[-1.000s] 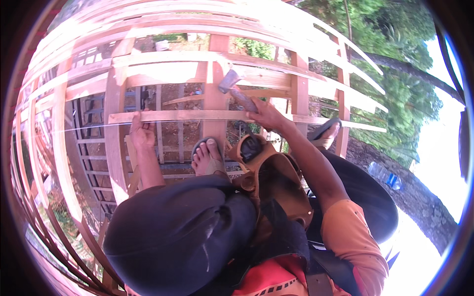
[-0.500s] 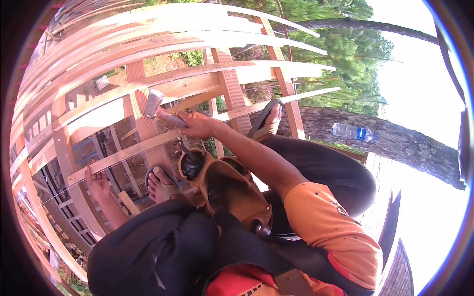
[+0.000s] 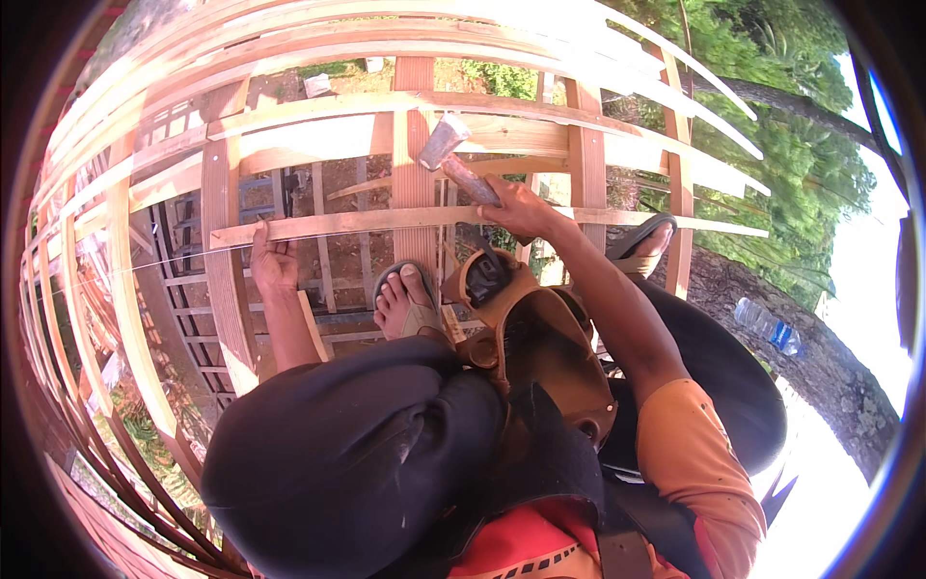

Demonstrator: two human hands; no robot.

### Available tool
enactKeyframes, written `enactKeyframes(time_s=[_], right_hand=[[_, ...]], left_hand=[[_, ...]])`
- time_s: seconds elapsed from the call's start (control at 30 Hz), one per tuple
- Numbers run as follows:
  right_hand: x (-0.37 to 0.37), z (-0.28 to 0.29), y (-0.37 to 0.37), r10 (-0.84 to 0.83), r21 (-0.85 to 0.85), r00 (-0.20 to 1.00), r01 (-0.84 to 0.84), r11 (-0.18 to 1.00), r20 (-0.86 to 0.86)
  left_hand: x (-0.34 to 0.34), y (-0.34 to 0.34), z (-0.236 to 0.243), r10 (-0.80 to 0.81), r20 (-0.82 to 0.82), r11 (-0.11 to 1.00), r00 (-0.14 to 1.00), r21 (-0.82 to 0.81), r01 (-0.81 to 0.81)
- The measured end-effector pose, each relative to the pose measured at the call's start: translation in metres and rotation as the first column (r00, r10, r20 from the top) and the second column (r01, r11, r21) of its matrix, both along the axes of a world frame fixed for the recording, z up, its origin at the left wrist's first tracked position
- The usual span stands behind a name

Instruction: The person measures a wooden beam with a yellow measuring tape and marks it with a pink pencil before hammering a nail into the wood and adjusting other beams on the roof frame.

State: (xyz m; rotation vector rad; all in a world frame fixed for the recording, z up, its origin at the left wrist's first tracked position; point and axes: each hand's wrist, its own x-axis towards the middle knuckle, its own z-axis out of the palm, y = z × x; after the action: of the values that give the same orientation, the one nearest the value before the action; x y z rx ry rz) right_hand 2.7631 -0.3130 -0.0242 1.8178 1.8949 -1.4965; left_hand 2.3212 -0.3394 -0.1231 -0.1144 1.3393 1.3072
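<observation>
My right hand (image 3: 521, 207) is closed around the wooden handle of a hammer (image 3: 446, 142), whose worn metal head points up and left. This hand rests over a thin wooden batten (image 3: 357, 224) that runs crosswise over the thicker rafters. Close to the batten's left end, my left hand (image 3: 276, 259) grips its lower edge, palm up and fingers curled. A thin string (image 3: 159, 261) stretches past that end.
My sandalled feet (image 3: 410, 299) stand on the timber frame, with open gaps down to the ground. More battens (image 3: 318, 116) cross the rafters (image 3: 231, 299) beyond. A brown tool pouch (image 3: 550, 347) hangs between my legs. A plastic bottle (image 3: 767, 326) appears beside a tree trunk (image 3: 830, 376) at right.
The whole view has swung, so the frame, hands and feet appear farther right and the batten more level. Both hands keep their holds on the hammer and the batten.
</observation>
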Motion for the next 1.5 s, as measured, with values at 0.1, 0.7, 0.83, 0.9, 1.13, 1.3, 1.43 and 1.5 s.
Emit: enactKeyframes(time_s=[0.1, 0.7, 0.83, 0.9, 1.13, 1.3, 1.43, 1.5], right_hand=[[0.003, 0.001, 0.001, -0.043, -0.068, 0.996, 0.038, 0.997, -0.077], [-0.006, -0.001, 0.004, -0.018, -0.035, 0.998, 0.020, 0.999, 0.053], [0.002, -0.004, 0.001, 0.013, -0.003, 0.995, -0.013, 1.000, 0.094], [0.003, -0.004, -0.002, -0.012, 0.023, 0.998, 0.010, 1.000, 0.055], [-0.004, 0.004, 0.000, -0.070, 0.011, 0.990, 0.072, 0.997, -0.119], [-0.006, 0.001, 0.001, -0.057, 0.000, 0.997, 0.057, 0.998, -0.054], [-0.009, 0.003, 0.002, -0.082, -0.005, 0.989, 0.082, 0.997, -0.123], [-0.007, 0.001, 0.000, -0.093, 0.001, 0.992, 0.094, 0.996, -0.089]], left_hand=[[0.011, 0.003, 0.009, 0.031, -0.015, 0.999, 0.999, -0.022, -0.032], [0.018, -0.002, 0.021, 0.105, 0.022, 0.994, 0.994, 0.017, -0.105], [0.023, -0.003, 0.026, 0.115, 0.015, 0.993, 0.993, -0.024, -0.115], [0.027, -0.001, 0.030, 0.111, 0.017, 0.994, 0.994, -0.016, -0.111], [0.023, -0.002, 0.031, 0.105, -0.022, 0.994, 0.994, 0.003, -0.105], [0.020, -0.002, 0.027, 0.093, -0.027, 0.995, 0.995, 0.020, -0.093], [0.018, -0.003, 0.026, 0.092, -0.024, 0.996, 0.995, 0.015, -0.091], [0.018, -0.004, 0.026, 0.091, -0.019, 0.996, 0.996, 0.025, -0.090]])
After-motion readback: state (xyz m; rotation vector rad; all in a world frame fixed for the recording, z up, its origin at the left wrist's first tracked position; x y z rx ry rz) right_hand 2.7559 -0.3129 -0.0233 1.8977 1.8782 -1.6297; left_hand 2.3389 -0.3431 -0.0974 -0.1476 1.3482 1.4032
